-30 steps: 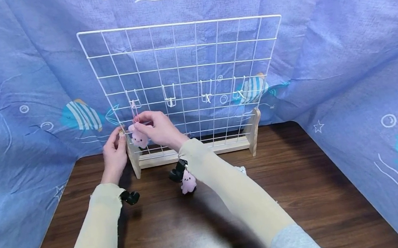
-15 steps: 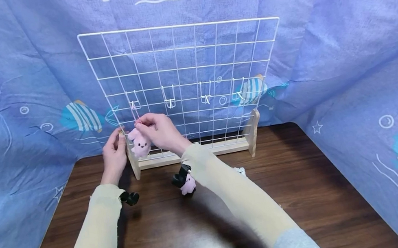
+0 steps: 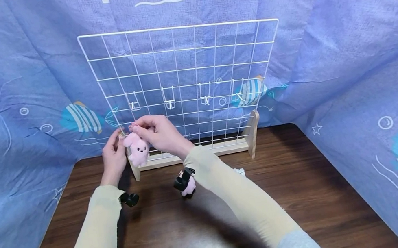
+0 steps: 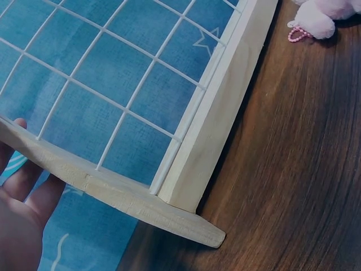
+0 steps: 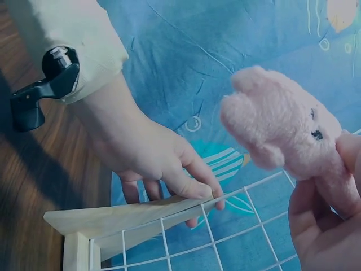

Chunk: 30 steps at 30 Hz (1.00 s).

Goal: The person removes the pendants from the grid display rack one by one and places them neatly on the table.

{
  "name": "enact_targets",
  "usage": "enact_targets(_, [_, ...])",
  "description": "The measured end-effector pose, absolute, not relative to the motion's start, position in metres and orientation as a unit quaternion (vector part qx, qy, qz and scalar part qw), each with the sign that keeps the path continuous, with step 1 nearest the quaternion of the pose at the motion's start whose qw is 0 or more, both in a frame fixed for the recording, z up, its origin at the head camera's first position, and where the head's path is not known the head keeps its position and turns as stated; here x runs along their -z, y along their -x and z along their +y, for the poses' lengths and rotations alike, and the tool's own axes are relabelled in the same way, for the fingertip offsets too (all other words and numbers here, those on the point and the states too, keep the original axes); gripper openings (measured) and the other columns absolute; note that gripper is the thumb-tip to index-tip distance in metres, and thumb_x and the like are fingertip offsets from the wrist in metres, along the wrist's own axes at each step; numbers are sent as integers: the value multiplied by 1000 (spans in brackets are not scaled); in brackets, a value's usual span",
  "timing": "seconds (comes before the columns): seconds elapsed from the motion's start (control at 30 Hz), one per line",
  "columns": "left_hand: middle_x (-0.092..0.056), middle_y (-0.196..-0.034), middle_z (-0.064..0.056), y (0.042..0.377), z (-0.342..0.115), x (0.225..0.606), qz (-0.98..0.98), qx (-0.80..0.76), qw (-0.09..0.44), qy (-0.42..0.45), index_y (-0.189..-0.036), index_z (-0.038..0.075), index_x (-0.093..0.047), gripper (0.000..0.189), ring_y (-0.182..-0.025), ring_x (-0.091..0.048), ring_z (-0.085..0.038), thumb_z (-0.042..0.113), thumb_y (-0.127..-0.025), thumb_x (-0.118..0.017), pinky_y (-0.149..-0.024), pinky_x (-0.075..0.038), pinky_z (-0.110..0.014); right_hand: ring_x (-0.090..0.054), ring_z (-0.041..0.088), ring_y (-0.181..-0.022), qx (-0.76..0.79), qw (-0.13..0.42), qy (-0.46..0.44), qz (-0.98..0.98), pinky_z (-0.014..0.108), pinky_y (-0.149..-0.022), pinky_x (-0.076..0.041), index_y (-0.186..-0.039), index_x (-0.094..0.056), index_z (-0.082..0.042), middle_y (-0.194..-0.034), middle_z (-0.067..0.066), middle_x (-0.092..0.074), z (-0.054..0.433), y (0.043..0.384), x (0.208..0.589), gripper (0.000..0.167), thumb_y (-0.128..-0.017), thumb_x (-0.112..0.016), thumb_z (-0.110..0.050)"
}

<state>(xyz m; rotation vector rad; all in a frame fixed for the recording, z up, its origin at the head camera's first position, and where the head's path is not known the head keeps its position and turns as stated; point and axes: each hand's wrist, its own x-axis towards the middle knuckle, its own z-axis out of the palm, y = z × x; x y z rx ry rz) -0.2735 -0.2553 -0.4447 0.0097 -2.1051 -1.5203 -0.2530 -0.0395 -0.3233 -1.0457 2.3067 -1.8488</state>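
My right hand (image 3: pixel 161 134) pinches a pink plush keychain (image 3: pixel 137 150) near its top, in front of the grid's left side. The plush has small dark eyes and long ears; its pink bead chain (image 3: pixel 133 125) is bunched at my fingertips, below the leftmost hook (image 3: pixel 134 106). In the right wrist view the plush (image 5: pixel 282 121) fills the right side, with my thumb and fingers on one end. My left hand (image 3: pixel 114 154) grips the left wooden upright (image 4: pixel 113 186) of the white wire grid rack (image 3: pixel 185 70), thumb in front and fingers around its edge.
Three more white hooks, including one in the middle (image 3: pixel 170 104), hang along the same grid row. Another pink plush (image 3: pixel 188 187) lies on the brown table (image 3: pixel 196 230), partly behind my right wrist camera. A white plush (image 3: pixel 240 171) shows past my right forearm. Blue cloth (image 3: pixel 341 42) surrounds the table.
My right hand has drawn the plush slightly down and toward me. Its chain hung at the leftmost hook before and is now away from it. My left hand stays on the upright.
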Motion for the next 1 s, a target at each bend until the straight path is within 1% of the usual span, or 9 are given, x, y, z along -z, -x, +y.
enact_targets(0.07, [-64,-83,7,272,-254,443,-780,566,268,-6,-146,13,-63,37,-74,-54,-2,16,-110,-55,-67,-43,-17,-61,6,-67,591,16,335,733,24,-61,-51,-112,-78,-4,-88,1,-75,-38,251,327,20,-105,-68,-19])
enact_targets(0.17, [-73,-103,-17,265,-249,434,-775,574,264,5,-146,6,-61,37,-76,-55,-3,13,-111,-53,-67,-43,-15,-61,6,-66,592,37,331,734,24,-60,-52,-112,-78,-2,-87,1,-75,-36,248,335,19,-104,-68,-17])
enact_targets(0.23, [-70,-119,-30,259,-246,427,-772,578,264,17,-146,1,-60,37,-78,-57,-6,11,-111,-51,-68,-43,-15,-60,6,-65,593,46,325,736,23,-59,-51,-112,-78,-2,-86,1,-75,-35,247,343,18,-104,-69,-15])
enact_targets(0.27, [-67,-127,-32,255,-244,423,-772,578,264,22,-146,-1,-59,37,-79,-58,-7,10,-111,-51,-68,-43,-15,-59,6,-64,594,51,321,736,23,-58,-50,-111,-79,-2,-85,2,-74,-34,246,347,18,-104,-69,-15])
enact_targets(0.4, [-67,-130,-31,248,-241,416,-775,571,269,34,-144,-3,-58,36,-79,-59,-10,8,-111,-51,-68,-42,-15,-55,5,-61,584,53,314,747,21,-56,-44,-108,-80,-4,-83,-1,-73,-33,248,364,16,-103,-71,-15])
enact_targets(0.53, [-66,-128,-33,249,-241,417,-773,570,275,42,-143,-4,-59,36,-75,-57,-8,7,-110,-51,-66,-40,-16,-52,4,-58,556,54,311,769,21,-52,-39,-107,-80,-2,-78,-1,-71,-31,251,382,17,-102,-71,-15])
enact_targets(0.63, [-66,-129,-33,248,-240,416,-771,573,275,42,-144,-3,-60,35,-74,-56,-9,7,-111,-51,-65,-39,-16,-51,2,-57,531,52,303,790,20,-53,-40,-107,-81,-3,-76,-4,-70,-30,253,396,18,-102,-71,-17])
enact_targets(0.8, [-69,-128,-28,246,-236,413,-774,572,270,30,-144,-1,-60,36,-75,-54,-19,9,-111,-51,-64,-38,-17,-53,1,-59,503,55,279,816,18,-55,-42,-104,-82,-8,-77,-6,-71,-29,256,416,16,-103,-70,-20])
enact_targets(1.0, [-67,-131,-31,246,-237,413,-766,582,269,38,-144,-4,-59,36,-90,-62,-22,7,-111,-51,-73,-42,-15,-53,1,-63,479,60,264,835,18,-58,-43,-101,-83,-11,-78,-8,-71,-34,257,441,14,-101,-72,-20])
